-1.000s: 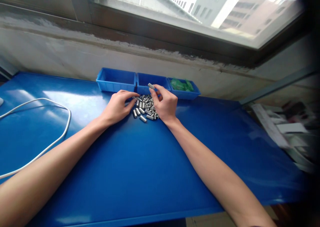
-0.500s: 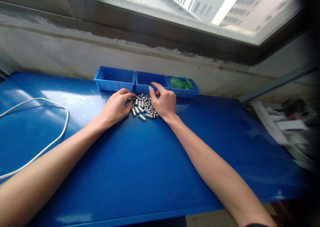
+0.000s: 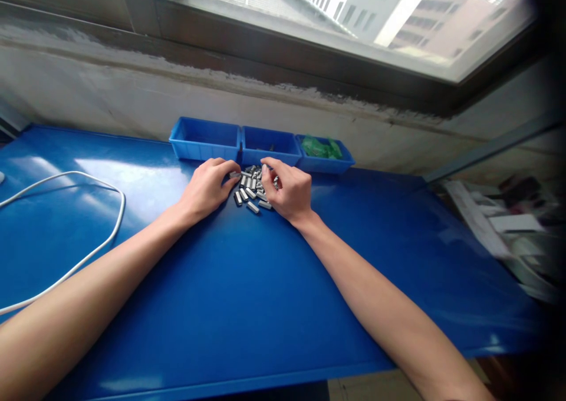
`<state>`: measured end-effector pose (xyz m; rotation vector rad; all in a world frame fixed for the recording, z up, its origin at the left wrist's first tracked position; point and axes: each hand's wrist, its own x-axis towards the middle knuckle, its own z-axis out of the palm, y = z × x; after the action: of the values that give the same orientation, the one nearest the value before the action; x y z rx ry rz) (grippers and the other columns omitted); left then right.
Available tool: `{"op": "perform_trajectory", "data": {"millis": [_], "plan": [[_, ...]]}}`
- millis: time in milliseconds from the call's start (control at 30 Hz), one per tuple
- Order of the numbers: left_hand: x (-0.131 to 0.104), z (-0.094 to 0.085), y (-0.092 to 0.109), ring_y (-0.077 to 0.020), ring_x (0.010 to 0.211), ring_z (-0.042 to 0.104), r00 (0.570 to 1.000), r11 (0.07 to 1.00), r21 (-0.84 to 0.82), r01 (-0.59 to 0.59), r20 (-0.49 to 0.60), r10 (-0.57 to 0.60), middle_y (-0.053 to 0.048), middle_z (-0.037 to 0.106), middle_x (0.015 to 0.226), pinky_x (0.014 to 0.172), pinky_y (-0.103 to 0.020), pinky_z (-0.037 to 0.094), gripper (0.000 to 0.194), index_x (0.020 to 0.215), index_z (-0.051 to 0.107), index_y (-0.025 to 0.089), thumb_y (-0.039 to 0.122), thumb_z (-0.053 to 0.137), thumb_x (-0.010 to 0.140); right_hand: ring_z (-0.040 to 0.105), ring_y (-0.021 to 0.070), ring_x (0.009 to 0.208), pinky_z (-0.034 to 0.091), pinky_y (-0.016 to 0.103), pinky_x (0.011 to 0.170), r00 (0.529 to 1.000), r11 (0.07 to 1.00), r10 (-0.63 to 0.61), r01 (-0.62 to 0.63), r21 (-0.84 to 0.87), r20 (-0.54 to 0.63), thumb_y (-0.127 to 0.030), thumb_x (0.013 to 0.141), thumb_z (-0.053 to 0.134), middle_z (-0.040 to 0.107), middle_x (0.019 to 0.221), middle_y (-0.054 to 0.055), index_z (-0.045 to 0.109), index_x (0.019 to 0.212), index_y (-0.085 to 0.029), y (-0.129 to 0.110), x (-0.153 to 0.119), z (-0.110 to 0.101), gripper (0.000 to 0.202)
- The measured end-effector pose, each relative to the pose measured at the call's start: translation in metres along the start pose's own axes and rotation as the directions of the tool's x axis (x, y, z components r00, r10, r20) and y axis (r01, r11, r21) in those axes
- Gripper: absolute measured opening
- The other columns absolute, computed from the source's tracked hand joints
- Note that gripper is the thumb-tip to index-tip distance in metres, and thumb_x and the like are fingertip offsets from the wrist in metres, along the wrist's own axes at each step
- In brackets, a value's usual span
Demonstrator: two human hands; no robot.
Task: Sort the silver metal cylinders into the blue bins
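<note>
A pile of short, bar-shaped metal pieces (image 3: 252, 184) lies on the blue table, in front of a row of bins. At the pile's left edge my left hand (image 3: 207, 187) rests with thumb and fingers closed on one metal piece (image 3: 234, 175). My right hand (image 3: 289, 190) is over the pile's right side, thumb and forefinger brought together. Whatever is between those fingertips is too small to make out. Behind the right hand stands the middle blue bin (image 3: 269, 157), with a few small dark pieces on its floor. The right hand hides part of the pile.
The left blue bin (image 3: 206, 151) and the right blue bin (image 3: 329, 165), which holds green plastic (image 3: 321, 147), flank the middle one against the wall. A white cable (image 3: 121, 203) loops over the table's left side. Papers and other items (image 3: 508, 224) are at the far right.
My right hand has come back from the front of the middle bin to the pile, and its spread thumb and forefinger have closed together. My left hand has stayed in place.
</note>
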<state>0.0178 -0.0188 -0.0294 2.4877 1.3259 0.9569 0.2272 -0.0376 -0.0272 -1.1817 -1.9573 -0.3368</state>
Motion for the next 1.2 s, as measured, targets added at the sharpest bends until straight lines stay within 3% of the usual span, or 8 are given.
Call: {"op": "perform_trajectory", "data": {"millis": [433, 633, 900, 1067, 1200], "plan": [[-0.002, 0.0, 0.005, -0.0214, 0.082, 0.071, 0.999, 0.991, -0.133, -0.026, -0.027, 0.022, -0.01, 0.075, 0.105, 0.082, -0.035, 0.057, 0.024, 0.109, 0.074, 0.018, 0.023, 0.06, 0.091, 0.065, 0.0143, 0.064, 0.048, 0.027, 0.066, 0.999, 0.999, -0.007, 0.006, 0.046, 0.033, -0.029, 0.101, 0.049, 0.075, 0.08, 0.003, 0.073, 0.107, -0.018, 0.001, 0.0, 0.002, 0.027], [-0.004, 0.0, 0.007, -0.0215, 0.095, 0.071, 0.987, 0.953, -0.304, -0.018, -0.155, -0.031, -0.012, 0.068, 0.127, 0.08, -0.034, 0.063, 0.022, 0.105, 0.075, 0.018, 0.027, 0.065, 0.088, 0.065, 0.0147, 0.065, 0.048, 0.028, 0.066, 0.999, 0.998, -0.004, 0.001, 0.058, 0.044, -0.029, 0.101, 0.048, 0.076, 0.082, 0.004, 0.073, 0.104, -0.018, 0.001, 0.0, 0.002, 0.027], [0.003, -0.007, 0.009, -0.0225, 0.091, 0.074, 0.928, 0.749, -0.638, 0.176, -0.147, -0.343, -0.009, 0.078, 0.097, 0.087, -0.036, 0.063, 0.032, 0.096, 0.076, 0.016, 0.044, 0.079, 0.081, 0.065, 0.0145, 0.064, 0.048, 0.028, 0.068, 0.998, 0.998, -0.036, 0.034, 0.05, 0.043, -0.029, 0.101, 0.049, 0.075, 0.079, 0.003, 0.073, 0.104, -0.018, 0.001, 0.0, 0.002, 0.027], [0.007, -0.002, 0.001, -0.0233, 0.085, 0.076, 0.921, 0.554, -0.811, 0.189, -0.05, -0.387, -0.009, 0.079, 0.089, 0.085, -0.039, 0.065, 0.045, 0.095, 0.074, 0.015, 0.055, 0.083, 0.076, 0.067, 0.0163, 0.071, 0.047, 0.03, 0.071, 0.988, 0.991, -0.129, 0.13, -0.007, 0.081, -0.037, 0.1, 0.055, 0.076, 0.085, 0.004, 0.072, 0.116, -0.018, 0.0, -0.002, 0.0, 0.031], [0.007, -0.001, 0.002, -0.0234, 0.081, 0.077, 0.927, 0.511, -0.83, 0.223, 0.018, -0.375, -0.007, 0.079, 0.086, 0.085, -0.04, 0.065, 0.048, 0.098, 0.074, 0.015, 0.056, 0.085, 0.073, 0.069, 0.0172, 0.077, 0.046, 0.032, 0.074, 0.971, 0.979, -0.199, 0.204, -0.022, 0.135, -0.041, 0.101, 0.056, 0.078, 0.091, 0.005, 0.069, 0.126, -0.018, 0.0, -0.001, -0.001, 0.037]]}}
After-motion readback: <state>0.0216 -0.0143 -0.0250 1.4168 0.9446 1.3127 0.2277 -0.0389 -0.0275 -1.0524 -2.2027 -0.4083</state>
